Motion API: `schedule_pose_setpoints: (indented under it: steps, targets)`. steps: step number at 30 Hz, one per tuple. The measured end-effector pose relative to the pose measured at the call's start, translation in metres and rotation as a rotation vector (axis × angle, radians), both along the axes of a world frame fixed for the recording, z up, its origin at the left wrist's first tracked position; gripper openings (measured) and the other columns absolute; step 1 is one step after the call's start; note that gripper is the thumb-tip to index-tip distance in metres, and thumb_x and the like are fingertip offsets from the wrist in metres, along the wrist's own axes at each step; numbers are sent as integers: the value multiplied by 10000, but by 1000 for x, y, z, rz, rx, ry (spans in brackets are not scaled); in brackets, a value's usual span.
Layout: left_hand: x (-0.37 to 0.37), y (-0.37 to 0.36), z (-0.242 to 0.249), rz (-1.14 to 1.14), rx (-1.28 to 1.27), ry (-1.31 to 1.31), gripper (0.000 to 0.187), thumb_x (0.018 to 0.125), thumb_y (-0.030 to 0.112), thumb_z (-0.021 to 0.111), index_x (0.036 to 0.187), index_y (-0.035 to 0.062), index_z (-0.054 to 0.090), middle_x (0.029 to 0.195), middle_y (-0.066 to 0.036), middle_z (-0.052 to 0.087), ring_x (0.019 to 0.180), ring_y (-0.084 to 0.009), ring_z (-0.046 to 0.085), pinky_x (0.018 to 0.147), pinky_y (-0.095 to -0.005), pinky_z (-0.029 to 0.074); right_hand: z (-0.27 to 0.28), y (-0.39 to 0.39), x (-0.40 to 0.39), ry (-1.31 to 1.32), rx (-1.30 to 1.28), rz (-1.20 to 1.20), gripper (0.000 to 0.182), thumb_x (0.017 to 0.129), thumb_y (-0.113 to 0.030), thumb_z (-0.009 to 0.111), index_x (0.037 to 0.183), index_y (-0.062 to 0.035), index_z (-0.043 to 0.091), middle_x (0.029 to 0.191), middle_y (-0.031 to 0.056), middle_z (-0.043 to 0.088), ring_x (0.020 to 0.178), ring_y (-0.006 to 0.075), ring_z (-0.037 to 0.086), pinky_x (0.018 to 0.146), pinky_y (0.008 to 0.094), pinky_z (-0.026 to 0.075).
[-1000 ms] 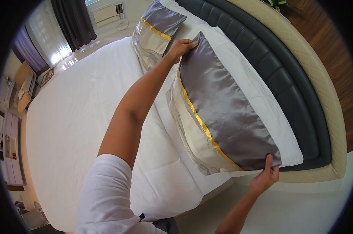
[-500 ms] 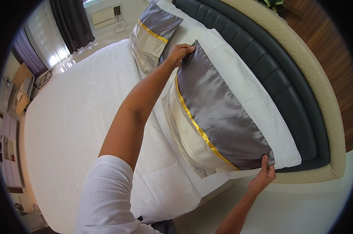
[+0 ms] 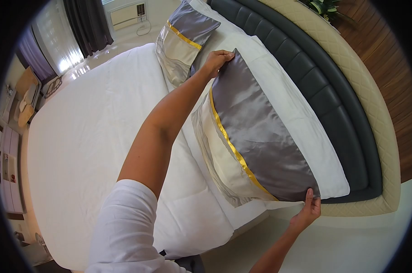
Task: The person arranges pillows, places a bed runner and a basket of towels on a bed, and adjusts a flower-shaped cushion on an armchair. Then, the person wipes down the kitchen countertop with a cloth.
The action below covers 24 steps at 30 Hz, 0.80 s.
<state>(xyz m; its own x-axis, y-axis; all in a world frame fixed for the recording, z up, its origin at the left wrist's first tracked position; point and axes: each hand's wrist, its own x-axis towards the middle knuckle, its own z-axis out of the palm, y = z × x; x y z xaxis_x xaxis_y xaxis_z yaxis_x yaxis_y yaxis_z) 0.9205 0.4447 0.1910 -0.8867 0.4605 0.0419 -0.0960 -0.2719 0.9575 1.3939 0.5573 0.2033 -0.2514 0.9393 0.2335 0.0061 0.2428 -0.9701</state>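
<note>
Wide bed (image 3: 250, 214), white duvet (image 3: 97, 132), white pillow (image 3: 301, 116) along dark headboard (image 3: 322, 95)

1 pillow (image 3: 272, 141) in a satin cover lies on the bed (image 3: 106, 136), slanting across the view, its broad face up. The larger part is shiny grey with soft creases; 1 narrow yellow band (image 3: 238, 157) divides it from a cream part with wavy grey lines. Its grey side overlaps a white pillow (image 3: 306, 123) next to the dark headboard (image 3: 324, 95). The left hand (image 3: 218, 62) pinches 1 grey corner, the right hand (image 3: 307, 213) another, both on the headboard side
</note>
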Motion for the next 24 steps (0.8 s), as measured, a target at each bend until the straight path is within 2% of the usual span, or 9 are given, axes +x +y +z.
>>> schedule_pose_setpoints:
  steps: [2,5,8,12,14,16,19,23,24]
  targets:
    - [0,-3,1,6,-14,9,158,780,211,657,890,99,640,758,25,587,688,-77,504,643,-233,368,0,1,3,4,44,41,158,783,-105,653,699,-6,564,702,1,536,700,71,464,706,197,397]
    - [-4,-8,2,0,-36,41,143,781,199,655,883,101,638,760,27,581,697,-77,498,646,-250,380,-5,1,9,-16,53,36,147,777,-67,643,674,1,563,668,-4,543,650,61,458,630,185,367]
    - [-4,-12,2,-19,-59,142,139,780,182,653,881,87,638,757,26,580,694,-77,495,645,-258,390,0,-8,7,-21,74,-53,152,783,-60,633,667,0,557,667,-4,536,644,59,446,637,185,370]
    - [1,-1,4,146,-50,152,120,756,144,665,844,62,660,720,4,610,629,-77,513,593,-235,404,-4,-10,10,-15,82,-28,166,792,-73,628,666,7,554,665,-5,526,649,60,447,662,185,382]
    - [3,-1,3,218,-84,161,121,739,130,674,826,46,672,717,-14,638,609,-80,539,576,-228,420,-7,-7,7,-22,92,-48,239,791,-162,647,616,-49,530,618,-55,464,617,49,388,596,213,336]
    - [6,-3,5,314,-175,273,134,716,138,688,818,51,680,726,-37,651,622,-85,562,586,-240,437,-5,-6,1,-15,110,-72,234,792,-169,646,624,-50,536,620,-53,467,613,50,378,590,217,330]
    - [-1,-5,0,312,-169,265,108,751,119,664,832,48,669,718,-6,620,635,-74,517,595,-222,405,-5,0,-1,-19,129,-91,215,792,-178,647,648,-49,553,630,-47,482,613,52,375,584,221,324]
    - [-2,-8,2,347,-214,279,104,752,120,662,821,43,671,708,-7,620,642,-70,518,608,-223,409,-11,13,0,-21,98,-49,175,784,-182,656,692,-46,593,649,-40,514,620,58,403,593,218,327]
    - [-3,-9,2,338,-257,294,148,753,139,661,866,43,662,733,-19,627,664,-84,536,626,-229,420,-13,18,1,-20,100,-50,175,784,-182,656,692,-46,593,649,-40,514,620,58,403,593,218,327]
